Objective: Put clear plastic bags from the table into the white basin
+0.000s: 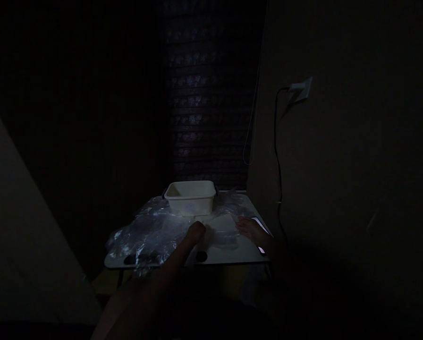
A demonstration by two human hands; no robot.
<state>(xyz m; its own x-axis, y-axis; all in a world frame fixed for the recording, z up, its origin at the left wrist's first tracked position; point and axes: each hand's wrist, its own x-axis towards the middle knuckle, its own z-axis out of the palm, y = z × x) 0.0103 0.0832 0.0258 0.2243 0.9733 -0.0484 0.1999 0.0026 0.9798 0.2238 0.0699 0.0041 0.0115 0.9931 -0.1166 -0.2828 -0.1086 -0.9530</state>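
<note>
In dim light, my left hand (196, 231) is closed on the clear plastic (162, 226) near the middle of a small white table (218, 256). My right hand (250, 228) has its fingers stretched out over the table's right side, with nothing visible held in it. Between my hands lies a pale, flat piece in clear wrap (224, 232). Under and beside my right hand is a phone (262, 250) with a lit screen. Crumpled plastic covers much of the table's left side.
A white rectangular tub (192, 205) stands at the table's back, its inside mostly shadowed. A dark cable (277, 156) hangs from a wall outlet (300, 90) at the right. Dark blinds (197, 108) hang behind the table.
</note>
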